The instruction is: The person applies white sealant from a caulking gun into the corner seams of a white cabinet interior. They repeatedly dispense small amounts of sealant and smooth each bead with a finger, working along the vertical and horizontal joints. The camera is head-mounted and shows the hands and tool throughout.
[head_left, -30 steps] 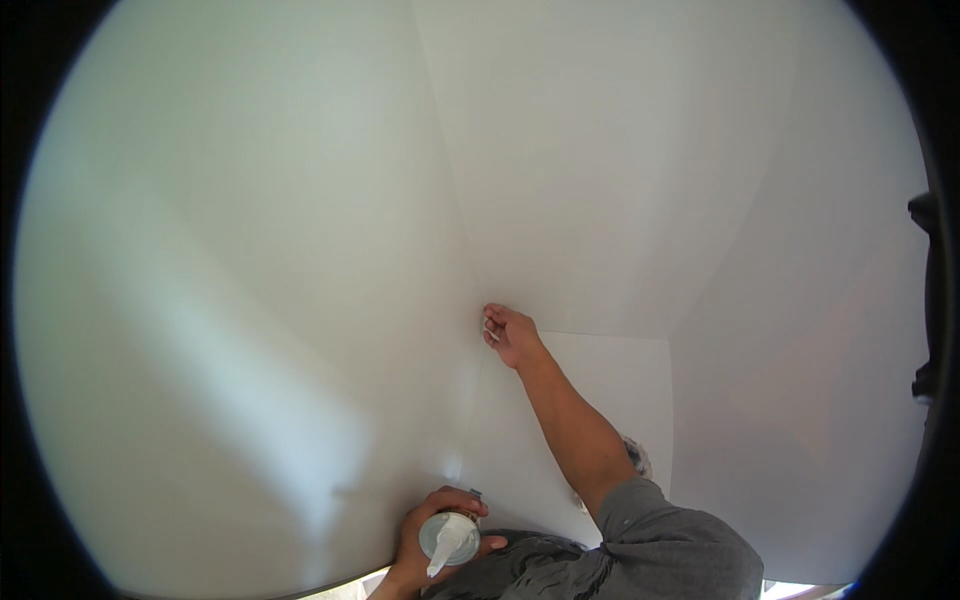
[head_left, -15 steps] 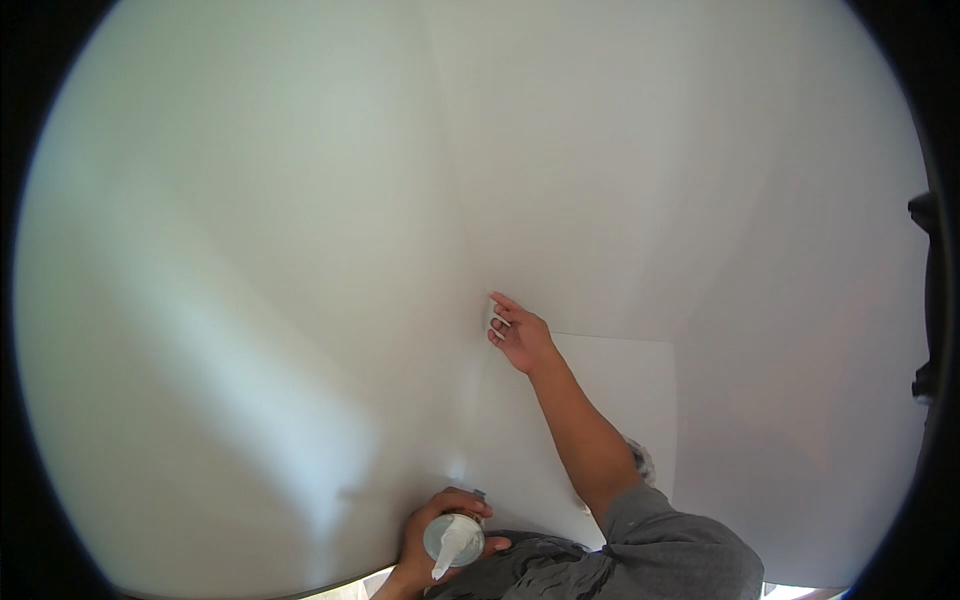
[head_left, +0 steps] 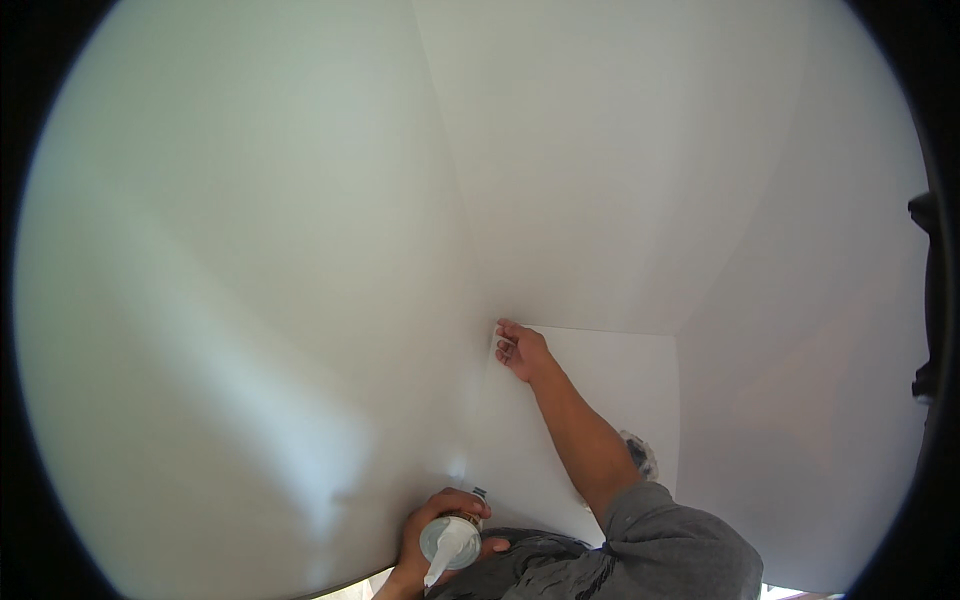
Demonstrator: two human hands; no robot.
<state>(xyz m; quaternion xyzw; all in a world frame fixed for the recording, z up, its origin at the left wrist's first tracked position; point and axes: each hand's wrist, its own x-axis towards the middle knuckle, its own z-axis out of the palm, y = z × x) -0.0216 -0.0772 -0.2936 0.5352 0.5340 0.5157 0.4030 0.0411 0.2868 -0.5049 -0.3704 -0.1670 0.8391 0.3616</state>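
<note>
Low in the view, my left hand (head_left: 412,545) is closed round a sealant cartridge (head_left: 437,545) with a white tapered nozzle pointing toward me. My right hand (head_left: 521,352) reaches up to the inner corner where the white left wall (head_left: 250,250), the back wall (head_left: 570,200) and the flat white bottom panel (head_left: 590,380) meet. Its fingers are curled, with the tips at the corner seam. A pale patch shows among them; whether it is a held piece or the panel behind, I cannot tell.
A smooth white right wall (head_left: 800,400) rises beyond the bottom panel. Behind my right upper arm, a round opening with a ragged rim (head_left: 640,457) partly shows. Dark fittings (head_left: 924,385) stand out at the far right edge.
My right hand has slid down the vertical seam to the bottom corner, its forefinger now less stretched. My left hand still holds the cartridge, which has shifted slightly.
</note>
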